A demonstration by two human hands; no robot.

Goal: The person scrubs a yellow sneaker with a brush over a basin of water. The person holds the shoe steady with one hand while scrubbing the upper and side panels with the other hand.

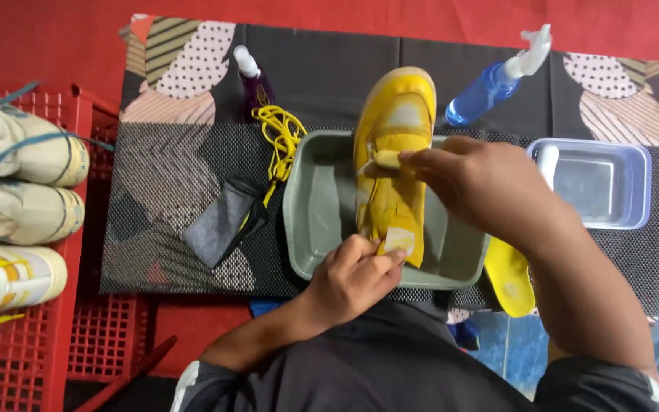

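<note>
Currently the yellow sneaker is propped over the grey basin near the mat's front edge. The left hand is clamped on its heel tab; the right hand, fingers together, is pressed against its side. A slip into the basin is likely if the heel grip loosens.

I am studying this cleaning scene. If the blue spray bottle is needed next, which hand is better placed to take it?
Probably the right hand: it lies nearest the blue spray bottle, at the upper right. The left hand is nearer the body, gripping the heel end of the yellow sneaker over the grey basin.
</note>
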